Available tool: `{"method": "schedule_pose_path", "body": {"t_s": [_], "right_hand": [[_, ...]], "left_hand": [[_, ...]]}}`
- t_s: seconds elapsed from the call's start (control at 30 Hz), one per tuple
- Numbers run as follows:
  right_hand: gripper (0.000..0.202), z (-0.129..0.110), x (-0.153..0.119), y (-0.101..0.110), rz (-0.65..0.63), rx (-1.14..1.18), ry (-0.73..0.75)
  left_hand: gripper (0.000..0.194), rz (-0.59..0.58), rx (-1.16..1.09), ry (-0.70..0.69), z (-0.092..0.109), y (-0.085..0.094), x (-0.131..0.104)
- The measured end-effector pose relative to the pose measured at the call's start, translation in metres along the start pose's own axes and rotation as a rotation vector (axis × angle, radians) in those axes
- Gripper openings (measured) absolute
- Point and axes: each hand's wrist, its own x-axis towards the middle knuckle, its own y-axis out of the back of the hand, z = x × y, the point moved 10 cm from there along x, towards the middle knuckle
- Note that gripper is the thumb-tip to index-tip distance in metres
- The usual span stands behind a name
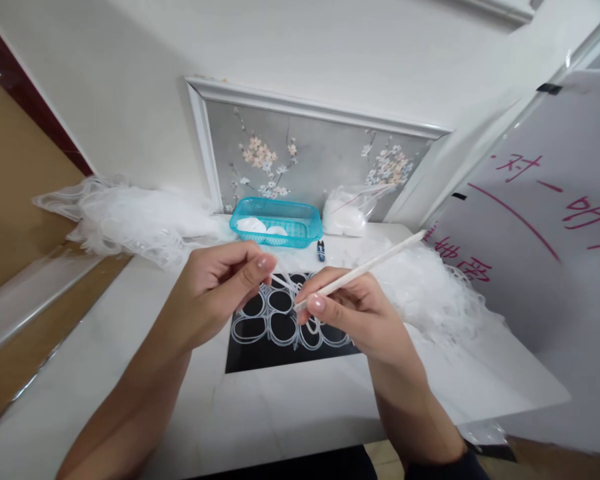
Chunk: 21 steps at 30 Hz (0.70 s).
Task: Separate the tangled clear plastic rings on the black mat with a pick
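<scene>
My left hand [220, 283] pinches a white cord [283, 283] and my right hand [363, 310] grips a white stick [364, 269], both above the black mat [250, 361], where a loose pinch could let the cord slip and tangle among the rings [269, 327].

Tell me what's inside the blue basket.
White, rounded items lie in the blue basket, mostly toward the picture's left; anything beneath them is covered and can't be seen.

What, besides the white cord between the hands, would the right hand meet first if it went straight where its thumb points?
Most likely the left hand, across the gap from the right hand, though depth is unclear from one view.
</scene>
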Motion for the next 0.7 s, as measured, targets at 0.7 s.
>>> {"method": "schedule_pose_path", "body": {"t_s": [0.7], "right_hand": [[0.010,0.005,0.005,-0.005,-0.065,0.327,-0.020]], "left_hand": [[0.023,-0.312,0.220,0.040,0.000,-0.040,0.001]]}}
